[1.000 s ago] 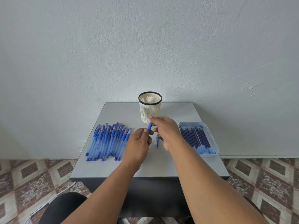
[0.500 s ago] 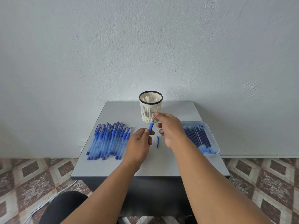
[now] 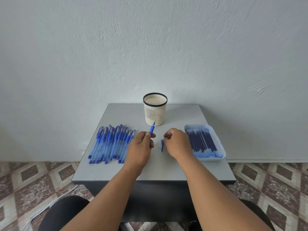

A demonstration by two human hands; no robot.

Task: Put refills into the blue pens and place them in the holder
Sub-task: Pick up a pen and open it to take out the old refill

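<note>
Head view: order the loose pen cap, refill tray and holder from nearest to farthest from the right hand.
From the right hand:
1. Pen cap, just left of its fingers.
2. Refill tray, to its right.
3. Holder, at the table's back.

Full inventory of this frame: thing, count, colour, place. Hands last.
table: one, grey, against the wall
holder: one, cream with black rim, far centre of table
pens: a pile, too many to count, blue, left side of table
tray: one, pale blue, right side, holding dark blue refills
cap: one, blue, lying between the hands
cable: one, white, on the patterned floor
left hand: holds a blue pen
right hand: curled beside the cap
</note>
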